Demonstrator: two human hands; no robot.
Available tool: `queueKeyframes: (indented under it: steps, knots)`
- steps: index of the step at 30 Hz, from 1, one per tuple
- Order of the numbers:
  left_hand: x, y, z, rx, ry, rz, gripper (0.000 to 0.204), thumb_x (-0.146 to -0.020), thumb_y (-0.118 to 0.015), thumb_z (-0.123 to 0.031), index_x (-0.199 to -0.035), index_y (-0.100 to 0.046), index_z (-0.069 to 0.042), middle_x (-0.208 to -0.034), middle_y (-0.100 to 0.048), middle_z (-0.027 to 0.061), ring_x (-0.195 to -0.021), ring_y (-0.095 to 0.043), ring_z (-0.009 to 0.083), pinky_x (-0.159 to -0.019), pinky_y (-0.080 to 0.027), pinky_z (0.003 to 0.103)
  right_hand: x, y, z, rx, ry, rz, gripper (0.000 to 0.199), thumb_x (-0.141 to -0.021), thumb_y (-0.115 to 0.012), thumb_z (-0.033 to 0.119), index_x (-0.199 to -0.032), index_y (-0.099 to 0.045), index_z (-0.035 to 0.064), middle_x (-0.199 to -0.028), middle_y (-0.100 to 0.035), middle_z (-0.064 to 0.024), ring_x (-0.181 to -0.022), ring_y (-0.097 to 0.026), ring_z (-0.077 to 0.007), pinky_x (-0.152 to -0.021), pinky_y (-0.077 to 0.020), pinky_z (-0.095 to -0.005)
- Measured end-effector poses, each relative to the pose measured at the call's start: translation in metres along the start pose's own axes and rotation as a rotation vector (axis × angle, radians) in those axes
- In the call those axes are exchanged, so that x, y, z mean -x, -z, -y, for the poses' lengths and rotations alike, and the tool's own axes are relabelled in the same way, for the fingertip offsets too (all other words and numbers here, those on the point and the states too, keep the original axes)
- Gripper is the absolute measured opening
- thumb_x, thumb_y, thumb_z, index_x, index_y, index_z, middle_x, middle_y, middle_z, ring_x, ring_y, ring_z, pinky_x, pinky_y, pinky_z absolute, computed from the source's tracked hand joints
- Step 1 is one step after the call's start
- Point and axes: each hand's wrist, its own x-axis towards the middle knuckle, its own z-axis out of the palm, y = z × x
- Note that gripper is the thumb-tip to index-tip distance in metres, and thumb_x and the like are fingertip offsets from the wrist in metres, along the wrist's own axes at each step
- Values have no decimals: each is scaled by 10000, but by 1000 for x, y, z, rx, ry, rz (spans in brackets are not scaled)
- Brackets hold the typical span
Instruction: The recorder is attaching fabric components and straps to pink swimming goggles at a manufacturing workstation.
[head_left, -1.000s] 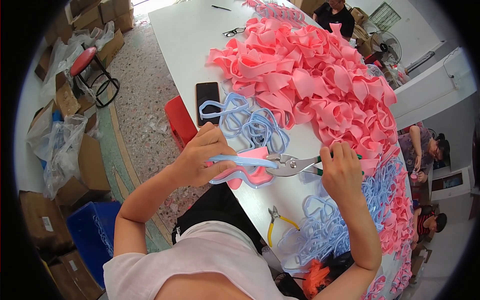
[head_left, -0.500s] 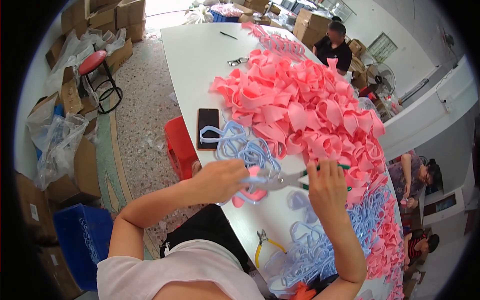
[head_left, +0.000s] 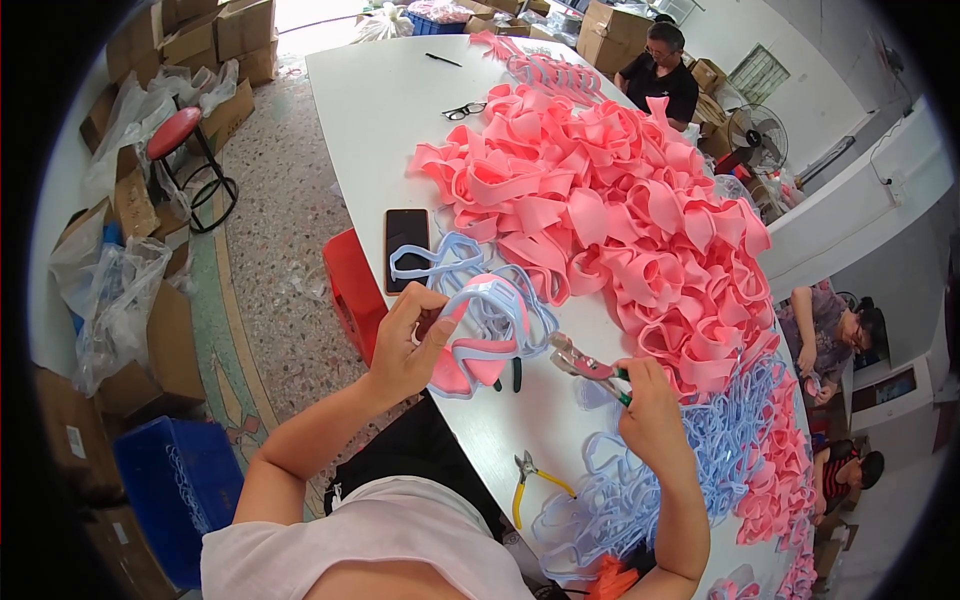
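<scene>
My left hand (head_left: 408,335) is closed on a pale blue plastic frame (head_left: 482,348) with a pink strip fitted along it, held up over the near edge of the table. In my right hand (head_left: 650,405) are pliers (head_left: 585,364) with green handles; the fingers wrap round the handles, and the metal jaws point left toward the frame, apart from it. Beyond the frame lies a loose heap of blue frames (head_left: 462,258). A pink pile of curled strips (head_left: 610,200) covers much of the table.
A phone (head_left: 407,245), glasses (head_left: 464,111) and a pen (head_left: 443,59) lie on the white table (head_left: 365,130). Yellow-handled cutters (head_left: 535,485) sit near many blue frames (head_left: 640,490). A red stool (head_left: 352,290) and blue crate (head_left: 180,490) stand left. Other people sit around the table.
The pliers have moved away from the blue frame, and their handles have come together. My left hand has turned and lifted the frame, showing more of its pink strip.
</scene>
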Motion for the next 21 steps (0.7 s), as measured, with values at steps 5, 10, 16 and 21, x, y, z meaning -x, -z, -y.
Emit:
queueKeyframes:
  steps: [5,10,16,21]
  knots:
    - [2,-7,-2,105,131,77,160,-968,-582,-162,-1025,-541,-18,-814,-482,0,-679,-438,62,-605,-365,212,17,-12,-4,-38,-23,4,457,-668,-461,-159,-1097,-544,-24,-1004,-543,-208,-990,-530,-403,-835,-446,-442]
    - [-4,-16,-8,209,283,56,166,-993,-541,-144,-1082,-518,-6,-824,-505,-17,-705,-445,39,-633,-381,199,49,-48,-29,146,-129,243,288,-699,-578,-30,-984,-541,-20,-990,-556,-194,-971,-553,-370,-804,-492,-438]
    - [3,-27,-5,281,278,132,183,-985,-559,-145,-1094,-515,-4,-872,-505,-4,-744,-456,50,-669,-389,201,67,-132,-36,417,-266,298,266,-705,-628,90,-926,-532,-22,-951,-565,-159,-922,-588,-296,-664,-561,-399]
    - [8,-28,-4,327,218,184,203,-981,-575,-174,-1092,-515,-15,-868,-486,-6,-746,-440,55,-661,-372,210,63,-128,-27,291,-240,265,326,-701,-691,158,-941,-545,-8,-961,-566,-144,-941,-585,-296,-688,-568,-374]
